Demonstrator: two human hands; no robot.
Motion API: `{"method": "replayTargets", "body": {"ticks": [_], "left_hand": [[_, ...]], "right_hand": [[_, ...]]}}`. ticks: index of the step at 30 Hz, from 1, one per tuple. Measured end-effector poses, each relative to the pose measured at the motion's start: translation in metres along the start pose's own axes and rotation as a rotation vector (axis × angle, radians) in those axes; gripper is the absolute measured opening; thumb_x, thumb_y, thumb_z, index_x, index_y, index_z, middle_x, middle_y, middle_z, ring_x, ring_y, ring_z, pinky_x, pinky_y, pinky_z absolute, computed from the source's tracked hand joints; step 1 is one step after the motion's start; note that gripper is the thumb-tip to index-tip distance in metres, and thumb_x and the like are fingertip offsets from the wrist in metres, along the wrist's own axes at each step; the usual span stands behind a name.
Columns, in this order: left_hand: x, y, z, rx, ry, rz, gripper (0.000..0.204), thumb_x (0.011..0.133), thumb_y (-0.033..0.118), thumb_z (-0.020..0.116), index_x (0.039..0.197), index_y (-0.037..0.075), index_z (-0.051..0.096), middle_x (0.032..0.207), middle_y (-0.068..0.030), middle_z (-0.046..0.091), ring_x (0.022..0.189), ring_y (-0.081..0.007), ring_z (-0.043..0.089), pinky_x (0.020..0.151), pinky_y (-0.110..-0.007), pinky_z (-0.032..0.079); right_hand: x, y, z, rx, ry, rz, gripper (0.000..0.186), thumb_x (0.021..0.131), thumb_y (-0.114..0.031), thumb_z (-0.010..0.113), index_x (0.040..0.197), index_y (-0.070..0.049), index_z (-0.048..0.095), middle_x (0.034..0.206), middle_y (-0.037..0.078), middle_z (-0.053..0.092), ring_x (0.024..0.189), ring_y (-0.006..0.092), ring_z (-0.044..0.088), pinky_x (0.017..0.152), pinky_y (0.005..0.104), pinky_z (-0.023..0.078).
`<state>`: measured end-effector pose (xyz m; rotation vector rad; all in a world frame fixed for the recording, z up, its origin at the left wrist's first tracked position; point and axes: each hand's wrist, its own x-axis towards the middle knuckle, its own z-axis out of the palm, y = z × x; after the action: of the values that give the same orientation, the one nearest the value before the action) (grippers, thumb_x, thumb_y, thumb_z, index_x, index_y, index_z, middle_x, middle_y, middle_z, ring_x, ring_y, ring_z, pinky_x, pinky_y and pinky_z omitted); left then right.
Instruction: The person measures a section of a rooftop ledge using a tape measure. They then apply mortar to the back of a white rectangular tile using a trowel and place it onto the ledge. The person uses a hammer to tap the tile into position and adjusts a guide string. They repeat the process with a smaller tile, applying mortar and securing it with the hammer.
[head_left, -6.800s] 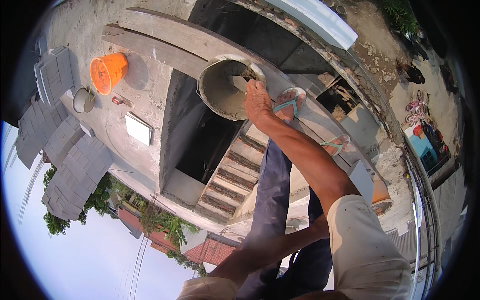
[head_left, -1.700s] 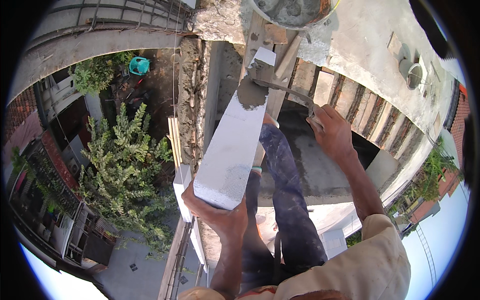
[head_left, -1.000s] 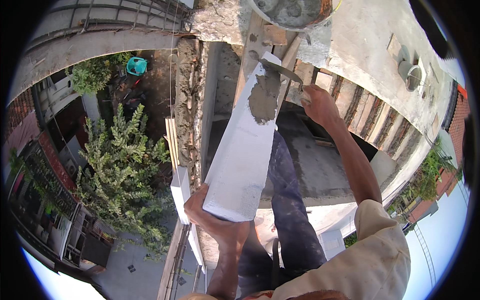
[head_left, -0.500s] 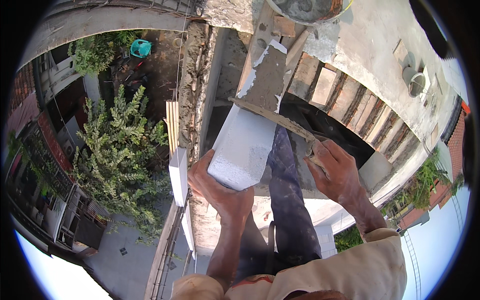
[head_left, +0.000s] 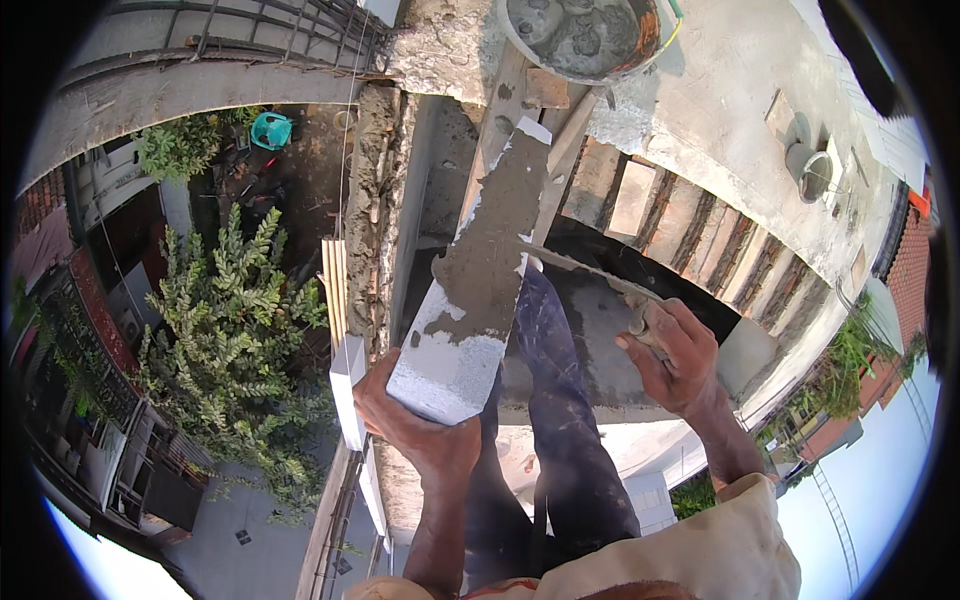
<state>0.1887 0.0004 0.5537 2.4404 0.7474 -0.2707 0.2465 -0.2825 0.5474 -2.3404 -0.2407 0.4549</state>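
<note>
A long white lightweight concrete block (head_left: 445, 385) slants away from me, its far end by wooden planks. Wet grey mortar (head_left: 490, 230) coats most of its upper face, while the near end is bare. My left hand (head_left: 420, 430) is wrapped round the block's near left corner. In my right hand (head_left: 675, 355) is the handle of a trowel (head_left: 590, 270), with the blade seen nearly edge-on. The blade tip is at the block's right edge, by the mortar; whether it touches is hard to tell.
A bucket (head_left: 655, 45) of mortar stands at the far end. Left of the block runs a narrow wall (head_left: 375, 200) topped with rough mortar, with a drop to a yard beyond. Brick-edged steps (head_left: 685, 230) lie right, beside a dark opening. My legs (head_left: 565, 390) are just below the block.
Mortar now covers much more of the block, spread toward its near end. The trowel has moved from lying across the block to its right edge. My left hand still grips the block.
</note>
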Motion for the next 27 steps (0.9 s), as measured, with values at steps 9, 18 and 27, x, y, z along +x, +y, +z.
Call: {"method": "replayTargets", "body": {"ticks": [9, 18, 27], "left_hand": [[-0.004, -0.017, 0.006, -0.101, -0.014, -0.064, 0.085, 0.065, 0.006, 0.082, 0.138, 0.002, 0.039, 0.122, -0.0144, 0.051, 0.115, -0.0276, 0.056, 0.103, -0.045, 0.047], [0.005, -0.006, 0.007, -0.203, 0.044, -0.044, 0.074, 0.071, 0.017, 0.094, 0.128, 0.001, 0.049, 0.116, -0.0139, 0.048, 0.109, -0.0273, 0.048, 0.094, -0.045, 0.040], [0.005, -0.008, 0.007, -0.180, 0.043, -0.027, 0.072, 0.071, 0.015, 0.092, 0.129, 0.000, 0.051, 0.117, -0.0138, 0.048, 0.109, -0.0295, 0.049, 0.094, -0.045, 0.040]], "right_hand": [[0.275, 0.189, 0.026, -0.603, -0.078, 0.400, 0.036, 0.097, -0.030, 0.070, 0.118, -0.001, 0.075, 0.102, 0.027, 0.077, 0.100, 0.0441, 0.076, 0.088, 0.0532, 0.062], [0.342, 0.180, 0.054, -1.010, -0.227, 0.112, 0.014, 0.099, -0.012, 0.065, 0.106, -0.011, 0.077, 0.109, 0.010, 0.079, 0.104, 0.0300, 0.078, 0.080, 0.0387, 0.065], [0.343, 0.211, 0.050, -0.767, -0.262, 0.113, 0.022, 0.091, -0.019, 0.071, 0.105, -0.001, 0.074, 0.096, 0.017, 0.078, 0.097, 0.0305, 0.079, 0.072, 0.0392, 0.064]]}}
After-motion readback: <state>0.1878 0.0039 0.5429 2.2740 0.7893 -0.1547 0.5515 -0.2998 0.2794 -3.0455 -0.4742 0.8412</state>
